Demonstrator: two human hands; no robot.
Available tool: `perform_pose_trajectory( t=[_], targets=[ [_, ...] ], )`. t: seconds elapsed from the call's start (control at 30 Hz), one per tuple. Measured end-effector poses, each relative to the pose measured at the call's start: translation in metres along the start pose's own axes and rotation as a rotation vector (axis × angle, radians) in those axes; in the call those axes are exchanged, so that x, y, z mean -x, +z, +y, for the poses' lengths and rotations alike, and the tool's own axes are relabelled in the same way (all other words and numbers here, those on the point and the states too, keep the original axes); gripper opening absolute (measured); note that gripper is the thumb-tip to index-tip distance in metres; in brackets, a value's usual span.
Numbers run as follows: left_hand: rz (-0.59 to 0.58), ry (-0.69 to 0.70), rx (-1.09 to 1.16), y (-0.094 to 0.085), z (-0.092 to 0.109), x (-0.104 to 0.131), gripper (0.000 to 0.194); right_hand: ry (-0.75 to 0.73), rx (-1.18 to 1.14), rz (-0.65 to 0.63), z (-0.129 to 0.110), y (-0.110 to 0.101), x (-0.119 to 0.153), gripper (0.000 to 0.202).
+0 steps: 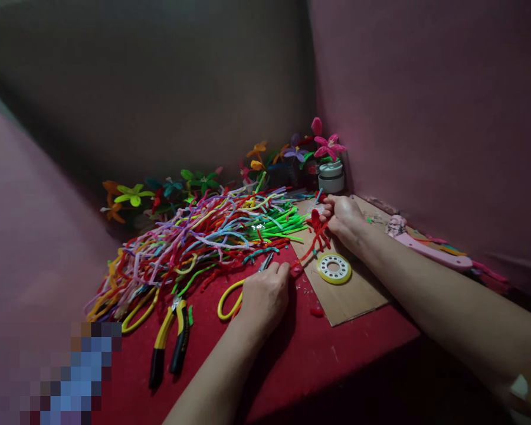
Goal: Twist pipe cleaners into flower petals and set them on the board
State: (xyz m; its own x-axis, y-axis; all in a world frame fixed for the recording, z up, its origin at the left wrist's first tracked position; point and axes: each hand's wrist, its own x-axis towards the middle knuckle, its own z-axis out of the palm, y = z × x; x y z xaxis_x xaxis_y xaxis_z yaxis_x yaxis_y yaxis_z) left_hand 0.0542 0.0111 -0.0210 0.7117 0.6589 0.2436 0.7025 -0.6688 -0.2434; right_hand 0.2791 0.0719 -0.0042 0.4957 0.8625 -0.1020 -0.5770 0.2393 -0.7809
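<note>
My left hand (268,295) is closed, its fingertips pinching the lower end of a red stem. The stem runs up to a red pipe-cleaner flower (321,233) with looped petals, over the cardboard. Beneath and beside this hand lie scissors (226,302) with yellow handles; their blades show past the knuckles. My right hand (343,215) is at the far end of the cardboard, fingers bent together just above the flower. Clear plastic (315,209) and a bit of red show by its fingertips; what they grip is hidden.
A big heap of coloured pipe cleaners (194,236) covers the back left. Pliers (172,339) lie in front. A yellow tape roll (334,269) rests on the cardboard (336,307). Finished flowers (330,146) stand along the wall. A pink tool (429,249) lies right.
</note>
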Motion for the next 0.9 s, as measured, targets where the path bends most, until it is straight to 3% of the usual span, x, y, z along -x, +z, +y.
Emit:
perform_pose_trajectory(
  t=[0.1,0.2,0.3,0.4,0.63,0.9],
  targets=[
    [0.13,-0.146,0.074,-0.001,-0.004,0.002,0.021,0.058,-0.174,-0.029,-0.007,0.011,0.014,0.016],
    [0.229,-0.233,0.146,-0.001,-0.006,0.002,0.023,0.192,-0.269,-0.26,-0.005,0.021,0.036,0.008],
    [0.24,-0.233,0.157,-0.001,-0.006,0.002,0.023,0.288,-0.115,-0.515,0.007,0.028,0.056,0.011],
    [0.218,-0.209,0.151,0.0,-0.007,0.002,0.023,0.261,0.077,-0.651,0.023,0.03,0.072,0.014],
    [0.133,-0.184,0.301,-0.001,-0.01,0.003,0.023,0.092,0.406,-0.654,0.045,0.033,0.09,0.008],
    [0.138,-0.303,0.497,-0.007,-0.01,0.0,0.026,0.166,0.274,-0.533,0.047,0.033,0.09,0.01]
  ],
)
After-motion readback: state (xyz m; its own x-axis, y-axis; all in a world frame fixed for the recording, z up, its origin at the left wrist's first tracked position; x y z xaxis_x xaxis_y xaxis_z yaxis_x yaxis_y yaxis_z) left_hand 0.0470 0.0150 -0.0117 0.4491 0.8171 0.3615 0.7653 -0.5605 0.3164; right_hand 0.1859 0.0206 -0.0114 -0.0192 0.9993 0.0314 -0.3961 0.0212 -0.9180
